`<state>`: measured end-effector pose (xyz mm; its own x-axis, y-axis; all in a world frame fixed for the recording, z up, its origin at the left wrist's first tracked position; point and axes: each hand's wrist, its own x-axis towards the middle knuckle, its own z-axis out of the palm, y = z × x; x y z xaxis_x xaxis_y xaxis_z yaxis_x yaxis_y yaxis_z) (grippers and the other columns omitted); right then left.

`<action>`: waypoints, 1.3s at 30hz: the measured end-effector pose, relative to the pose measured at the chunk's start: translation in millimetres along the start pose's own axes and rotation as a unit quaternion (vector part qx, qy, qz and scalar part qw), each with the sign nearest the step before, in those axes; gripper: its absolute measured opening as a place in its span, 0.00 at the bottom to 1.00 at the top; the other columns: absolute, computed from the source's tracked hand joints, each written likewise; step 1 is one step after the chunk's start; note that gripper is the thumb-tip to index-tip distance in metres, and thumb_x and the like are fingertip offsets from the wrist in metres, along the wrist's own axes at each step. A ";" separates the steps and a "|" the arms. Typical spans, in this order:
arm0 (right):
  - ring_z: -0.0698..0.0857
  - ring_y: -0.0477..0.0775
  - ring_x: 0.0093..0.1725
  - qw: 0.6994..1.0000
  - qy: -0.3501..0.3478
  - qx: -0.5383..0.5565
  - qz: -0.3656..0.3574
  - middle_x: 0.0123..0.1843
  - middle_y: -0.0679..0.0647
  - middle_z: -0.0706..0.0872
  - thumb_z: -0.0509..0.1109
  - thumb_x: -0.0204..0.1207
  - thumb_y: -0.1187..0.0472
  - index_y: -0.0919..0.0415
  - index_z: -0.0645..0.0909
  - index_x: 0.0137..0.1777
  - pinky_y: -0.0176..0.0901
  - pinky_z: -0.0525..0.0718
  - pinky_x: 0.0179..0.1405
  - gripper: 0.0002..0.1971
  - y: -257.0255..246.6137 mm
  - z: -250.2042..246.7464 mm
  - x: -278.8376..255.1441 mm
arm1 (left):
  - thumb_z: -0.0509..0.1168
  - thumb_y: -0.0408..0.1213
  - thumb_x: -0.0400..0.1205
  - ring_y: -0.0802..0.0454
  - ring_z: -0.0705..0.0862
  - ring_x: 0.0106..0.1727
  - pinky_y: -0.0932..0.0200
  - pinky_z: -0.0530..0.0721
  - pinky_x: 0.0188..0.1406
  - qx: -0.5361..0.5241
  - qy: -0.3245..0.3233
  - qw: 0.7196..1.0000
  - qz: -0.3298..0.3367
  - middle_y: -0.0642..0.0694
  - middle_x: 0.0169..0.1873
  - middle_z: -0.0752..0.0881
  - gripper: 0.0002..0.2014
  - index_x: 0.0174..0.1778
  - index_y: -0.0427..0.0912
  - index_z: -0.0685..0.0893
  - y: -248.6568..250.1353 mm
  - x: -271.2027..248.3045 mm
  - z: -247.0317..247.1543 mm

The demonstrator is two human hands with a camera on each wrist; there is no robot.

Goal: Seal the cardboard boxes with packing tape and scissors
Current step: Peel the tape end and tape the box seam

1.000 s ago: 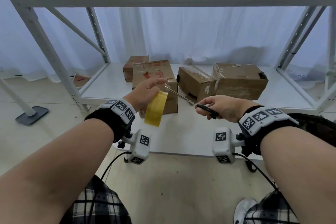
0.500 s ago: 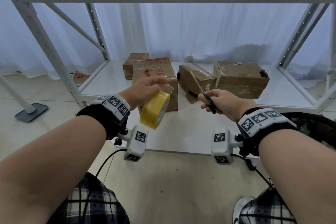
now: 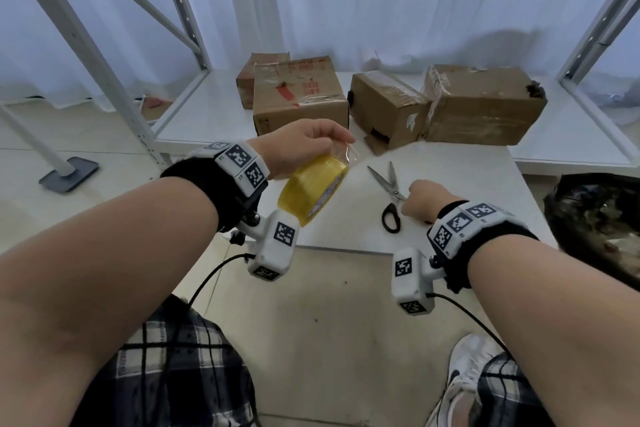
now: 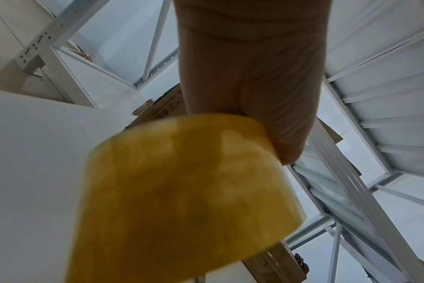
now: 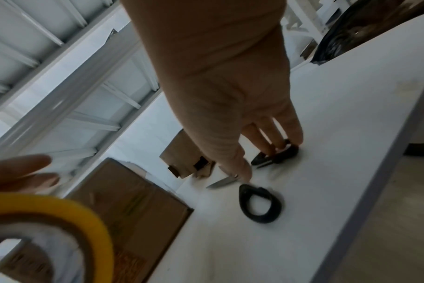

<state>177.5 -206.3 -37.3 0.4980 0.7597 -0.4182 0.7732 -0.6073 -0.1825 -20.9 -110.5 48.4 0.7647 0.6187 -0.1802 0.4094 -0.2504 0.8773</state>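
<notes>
My left hand [image 3: 311, 144] holds a yellow roll of packing tape [image 3: 313, 189] above the white table [image 3: 467, 184], with a loose clear end sticking up by the fingertips. The roll fills the left wrist view [image 4: 182, 201], the thumb [image 4: 254, 105] pressed on its rim. Black-handled scissors [image 3: 389, 191] lie on the table with blades spread. My right hand [image 3: 420, 198] rests over them: straight fingers [image 5: 288, 134] touch the far handle loop, the thumb tip sits by the pivot, and the near loop [image 5: 262, 204] lies free. Several cardboard boxes [image 3: 299, 97] stand behind.
The boxes sit in a row across the table's far part: a small one [image 3: 259, 76] at back left, two more [image 3: 388, 107] [image 3: 485, 104] to the right. White shelf posts [image 3: 86, 45] flank the table. A dark bag [image 3: 595, 218] lies at right.
The right hand has come down and laid the scissors on the table; earlier it held them up beside the tape. The left hand has tilted the roll flatter, and the view has dipped downward.
</notes>
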 end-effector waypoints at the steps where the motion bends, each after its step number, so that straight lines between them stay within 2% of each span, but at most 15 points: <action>1: 0.83 0.64 0.56 0.998 0.049 0.033 -0.012 0.55 0.65 0.85 0.63 0.82 0.59 0.69 0.81 0.55 0.47 0.79 0.49 0.13 -2.7 -1.6 0.8 | 0.55 0.23 0.84 0.55 0.83 0.42 0.68 0.84 0.38 0.003 -0.005 1.000 0.002 0.41 0.54 0.86 0.17 0.62 0.40 0.83 0.4 1.1 1.1; 3: 0.83 0.61 0.46 0.974 0.111 0.193 -0.051 0.47 0.66 0.86 0.62 0.82 0.51 0.71 0.83 0.49 0.48 0.79 0.44 0.20 -10.4 -4.9 4.0 | 0.55 0.23 0.84 0.56 0.83 0.41 0.69 0.84 0.38 0.004 -0.019 1.000 0.008 0.40 0.55 0.86 0.17 0.63 0.39 0.82 1.4 3.0 2.0; 4: 0.83 0.58 0.47 0.943 0.082 0.314 -0.069 0.48 0.65 0.86 0.62 0.82 0.47 0.71 0.83 0.52 0.50 0.82 0.48 0.24 -17.0 -5.8 4.5 | 0.55 0.23 0.84 0.57 0.83 0.41 0.69 0.84 0.38 0.000 -0.027 1.000 0.010 0.42 0.54 0.86 0.17 0.63 0.39 0.82 2.0 3.2 1.8; 6: 0.84 0.55 0.56 0.848 -0.062 0.520 -0.081 0.52 0.59 0.85 0.62 0.80 0.38 0.66 0.82 0.57 0.52 0.84 0.60 0.28 -31.6 -8.5 -0.7 | 0.54 0.21 0.84 0.58 0.84 0.41 0.68 0.85 0.40 -0.012 -0.041 0.999 0.022 0.47 0.50 0.86 0.16 0.63 0.37 0.81 5.0 2.3 0.6; 8: 0.85 0.55 0.55 0.782 -0.187 0.586 -0.100 0.50 0.57 0.86 0.58 0.77 0.33 0.64 0.82 0.54 0.55 0.84 0.61 0.32 -39.7 -12.4 -5.6 | 0.54 0.21 0.83 0.53 0.84 0.46 0.63 0.85 0.46 -0.018 -0.054 0.998 0.034 0.46 0.51 0.87 0.16 0.61 0.37 0.81 7.8 0.3 -2.4; 11: 0.86 0.54 0.47 0.746 -0.241 0.603 -0.146 0.44 0.56 0.87 0.57 0.82 0.39 0.63 0.83 0.49 0.55 0.85 0.59 0.26 -42.7 -12.1 -8.8 | 0.57 0.24 0.82 0.38 0.84 0.56 0.47 0.83 0.60 -0.019 -0.072 0.996 0.040 0.37 0.60 0.85 0.15 0.60 0.39 0.82 9.4 -2.7 -6.3; 14: 0.87 0.51 0.44 0.743 -0.224 0.610 -0.158 0.41 0.54 0.88 0.65 0.82 0.52 0.61 0.81 0.47 0.48 0.88 0.52 0.12 -43.5 -10.2 -11.3 | 0.60 0.30 0.76 0.34 0.82 0.64 0.39 0.80 0.67 -0.015 -0.079 0.996 0.029 0.37 0.61 0.85 0.17 0.60 0.41 0.83 11.3 -6.6 -8.5; 16: 0.87 0.49 0.42 0.741 -0.210 0.615 -0.167 0.39 0.52 0.88 0.68 0.80 0.57 0.60 0.81 0.43 0.45 0.87 0.49 0.08 -43.3 -10.3 -10.5 | 0.59 0.30 0.76 0.32 0.81 0.65 0.36 0.79 0.67 -0.008 -0.078 0.996 0.031 0.38 0.61 0.85 0.18 0.61 0.40 0.83 11.6 -7.4 -9.1; 19: 0.87 0.46 0.39 0.760 -0.174 0.603 -0.168 0.37 0.52 0.88 0.71 0.77 0.61 0.60 0.81 0.43 0.42 0.85 0.44 0.04 -44.4 -12.2 -9.4 | 0.60 0.31 0.75 0.31 0.80 0.64 0.35 0.79 0.66 0.007 -0.081 0.996 0.028 0.39 0.60 0.86 0.18 0.61 0.41 0.83 11.8 -7.5 -8.8; 22: 0.86 0.47 0.37 0.774 -0.138 0.596 -0.164 0.38 0.53 0.87 0.72 0.77 0.62 0.62 0.81 0.44 0.40 0.85 0.41 0.04 -47.6 -13.4 -8.9 | 0.60 0.29 0.78 0.34 0.82 0.63 0.42 0.82 0.64 0.013 -0.080 0.997 0.022 0.38 0.60 0.86 0.16 0.61 0.42 0.83 12.5 -6.3 -8.2; 25: 0.86 0.47 0.36 0.788 -0.107 0.583 -0.165 0.36 0.53 0.86 0.72 0.77 0.64 0.62 0.81 0.41 0.40 0.85 0.39 0.04 -50.4 -14.9 -10.1 | 0.56 0.23 0.83 0.40 0.85 0.56 0.52 0.85 0.57 0.028 -0.074 0.997 0.024 0.37 0.59 0.86 0.16 0.62 0.39 0.82 12.7 -4.2 -6.9; 30: 0.87 0.53 0.36 0.801 -0.077 0.573 -0.157 0.36 0.58 0.86 0.70 0.78 0.68 0.66 0.79 0.40 0.40 0.87 0.36 0.06 -54.8 -18.6 -10.7 | 0.56 0.24 0.83 0.46 0.83 0.52 0.50 0.85 0.56 0.022 -0.072 0.996 0.038 0.34 0.60 0.84 0.15 0.59 0.43 0.82 13.7 -1.0 -3.1; 34: 0.87 0.57 0.35 0.784 -0.017 0.609 -0.118 0.37 0.61 0.83 0.64 0.82 0.70 0.69 0.78 0.40 0.44 0.89 0.33 0.09 -42.2 -28.5 -7.3 | 0.56 0.22 0.83 0.60 0.84 0.43 0.65 0.84 0.43 0.038 -0.068 0.996 0.035 0.46 0.49 0.85 0.16 0.61 0.40 0.82 9.8 -0.8 -5.4; 37: 0.88 0.55 0.36 0.800 0.012 0.587 -0.127 0.39 0.62 0.83 0.63 0.83 0.68 0.70 0.79 0.43 0.45 0.90 0.35 0.08 -34.7 -42.9 -6.5 | 0.57 0.24 0.83 0.53 0.84 0.48 0.57 0.85 0.50 0.065 -0.067 0.996 0.011 0.48 0.50 0.86 0.16 0.59 0.45 0.83 3.0 -4.0 -13.6; 39: 0.87 0.54 0.36 0.812 0.034 0.562 -0.152 0.39 0.61 0.84 0.63 0.84 0.67 0.67 0.78 0.44 0.48 0.91 0.39 0.07 -35.8 -48.9 -7.0 | 0.58 0.24 0.82 0.51 0.83 0.49 0.57 0.84 0.51 0.058 -0.052 0.997 0.001 0.47 0.50 0.86 0.15 0.58 0.46 0.82 1.3 -3.5 -16.9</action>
<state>165.6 -178.5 15.6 0.4009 0.9022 -0.1590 0.0354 -0.1887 -0.9814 -31.5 -100.5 57.7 0.8111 0.5383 -0.2288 0.4576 -0.3402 0.8215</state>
